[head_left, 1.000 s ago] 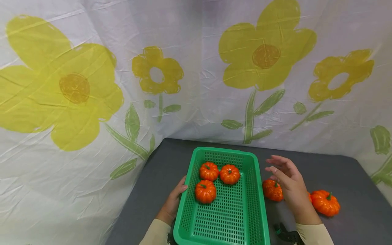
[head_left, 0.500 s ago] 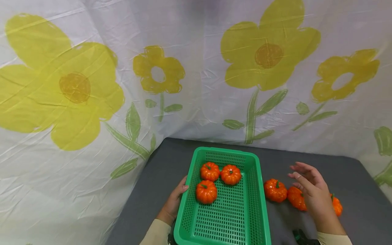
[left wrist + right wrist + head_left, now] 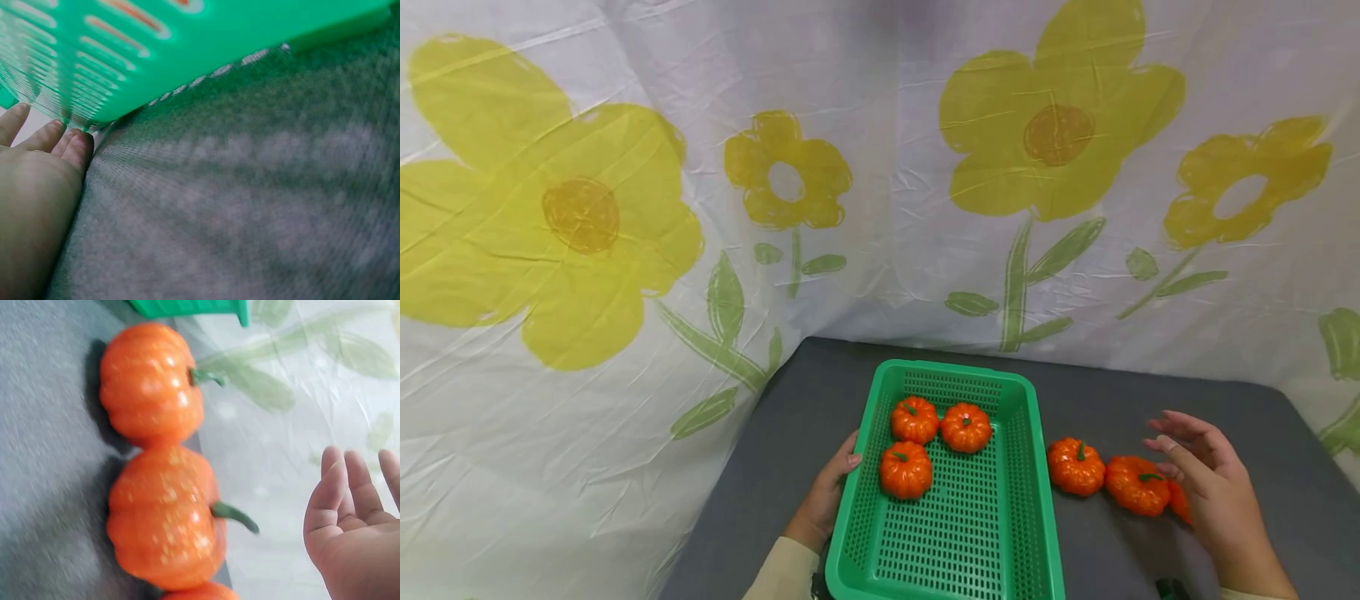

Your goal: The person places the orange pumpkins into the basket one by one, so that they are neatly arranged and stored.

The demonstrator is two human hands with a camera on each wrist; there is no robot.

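A green perforated basket (image 3: 955, 533) stands on the dark table with three small orange pumpkins, one at back left (image 3: 913, 420), one at back right (image 3: 966, 428) and one in front (image 3: 906, 471). My left hand (image 3: 826, 492) holds the basket's left side, thumb at the rim and fingers (image 3: 44, 137) against the outer wall. Right of the basket lies a row of more pumpkins: a near one (image 3: 1076, 467), a middle one (image 3: 1138, 485) and a partly hidden one (image 3: 1180, 502). My right hand (image 3: 1213, 483) hovers over the last, fingers loosely bent and holding nothing.
The dark grey table (image 3: 1097, 550) reaches back to a white cloth (image 3: 880, 275) printed with yellow flowers, which hangs behind and at the left. A small dark object (image 3: 1171, 589) shows below my right hand at the lower edge.
My right hand has moved rightward and a little nearer, away from the basket and along the row of pumpkins. My left hand and the basket have stayed in place.
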